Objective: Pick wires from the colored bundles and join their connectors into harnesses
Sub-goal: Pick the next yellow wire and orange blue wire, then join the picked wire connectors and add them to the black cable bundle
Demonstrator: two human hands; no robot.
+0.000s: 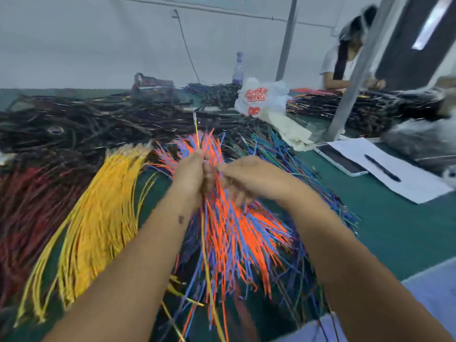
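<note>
My left hand is closed around a single yellow wire that rises from my fist with a pale connector at its tip and trails down toward me. My right hand meets the left one over the fanned orange and blue wire bundle; its fingers are blurred, and whether they grip a wire is unclear. A thick yellow wire bundle lies to the left, with a dark red bundle beyond it. A mix of green and blue wires spreads to the right.
Heaps of dark finished harnesses cover the far side of the green table. A white plastic bag, a water bottle, a tablet under paper with a pen, and a metal post stand right. Another person works behind.
</note>
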